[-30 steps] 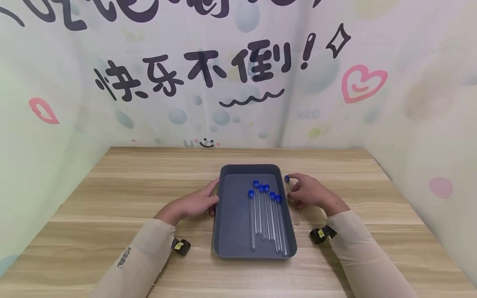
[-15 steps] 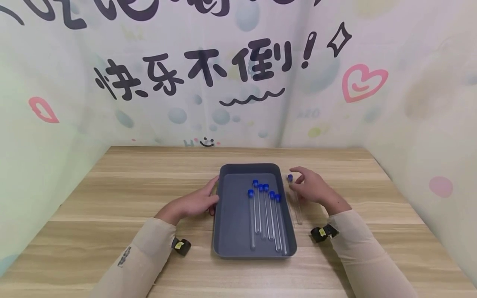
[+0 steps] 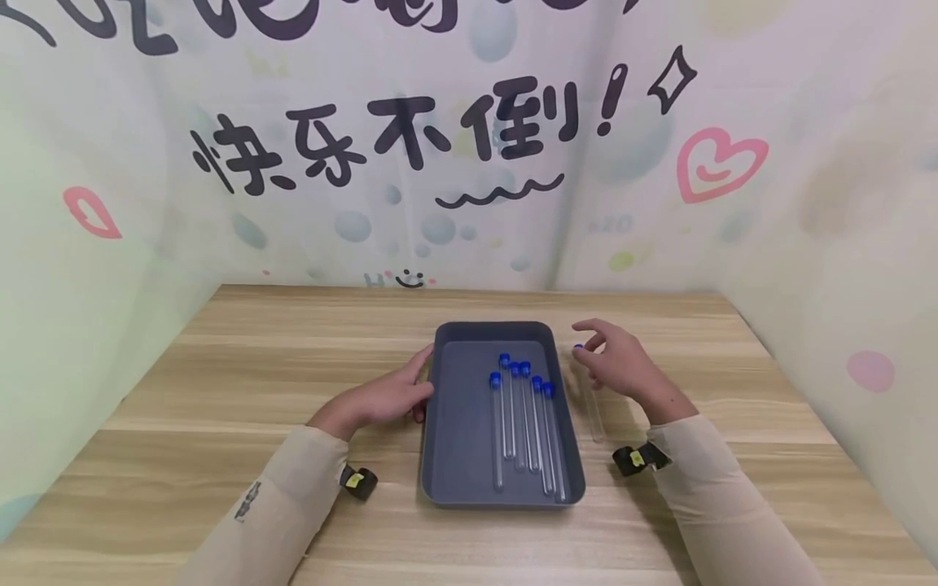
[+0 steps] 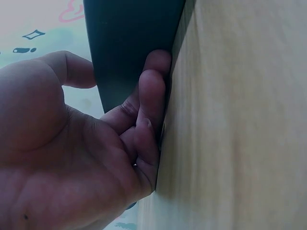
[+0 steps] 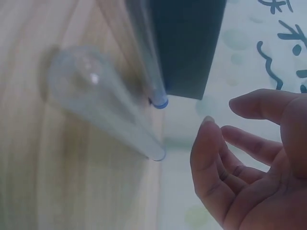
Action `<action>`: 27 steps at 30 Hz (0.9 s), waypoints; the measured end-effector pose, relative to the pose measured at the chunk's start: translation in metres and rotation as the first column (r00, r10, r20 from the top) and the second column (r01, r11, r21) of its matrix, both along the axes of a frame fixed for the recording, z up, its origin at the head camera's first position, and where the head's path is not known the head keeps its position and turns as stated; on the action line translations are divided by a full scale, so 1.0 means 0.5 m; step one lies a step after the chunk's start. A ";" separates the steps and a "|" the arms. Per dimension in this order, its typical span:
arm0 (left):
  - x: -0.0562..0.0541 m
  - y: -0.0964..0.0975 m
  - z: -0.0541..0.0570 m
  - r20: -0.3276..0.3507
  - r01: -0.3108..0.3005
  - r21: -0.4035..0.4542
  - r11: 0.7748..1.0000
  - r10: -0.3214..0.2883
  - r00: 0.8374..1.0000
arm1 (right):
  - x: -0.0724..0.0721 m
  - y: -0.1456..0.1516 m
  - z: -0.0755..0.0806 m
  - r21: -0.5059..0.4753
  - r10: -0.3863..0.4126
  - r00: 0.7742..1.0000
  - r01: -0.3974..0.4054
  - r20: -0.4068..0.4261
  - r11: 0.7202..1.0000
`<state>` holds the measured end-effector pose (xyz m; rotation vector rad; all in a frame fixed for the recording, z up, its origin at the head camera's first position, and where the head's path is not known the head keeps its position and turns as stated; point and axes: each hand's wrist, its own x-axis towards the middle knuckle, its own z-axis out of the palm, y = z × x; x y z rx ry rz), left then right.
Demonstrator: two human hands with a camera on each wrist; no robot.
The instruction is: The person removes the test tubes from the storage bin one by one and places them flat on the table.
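Observation:
A dark grey tray point(image 3: 458, 423) holds several clear test tubes point(image 3: 498, 439) with blue caps, lying side by side in its right half. My left hand point(image 3: 388, 396) rests against the tray's left wall, thumb at the rim and fingertips low by the table. Beyond the tray's right wall lies another capped test tube point(image 3: 592, 411), under my right hand point(image 3: 619, 362). In the right wrist view, the right hand's thumb and fingers are apart with nothing between them. That view shows a large tube point(image 5: 105, 100) on the table and a blue-capped tube point(image 5: 151, 72) nearer the tray.
The tray stands on a wood-grain table point(image 3: 293, 358). A printed cloth point(image 3: 352, 73) with black lettering hangs behind it and along both sides. Dark bands with small mounts point(image 3: 637, 458) sit at both wrists.
The right hand has let go of the tube beside the tray and lifted slightly. That tube has shifted right, away from the tray. The left hand and tray stay in place.

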<state>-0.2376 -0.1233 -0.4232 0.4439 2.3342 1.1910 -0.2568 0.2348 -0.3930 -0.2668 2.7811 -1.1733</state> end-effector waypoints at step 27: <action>0.001 -0.003 -0.003 -0.011 0.001 0.032 0.999 0.000 1.000 | 0.045 -0.137 0.089 -0.035 0.173 0.985 -0.174 -0.017 0.984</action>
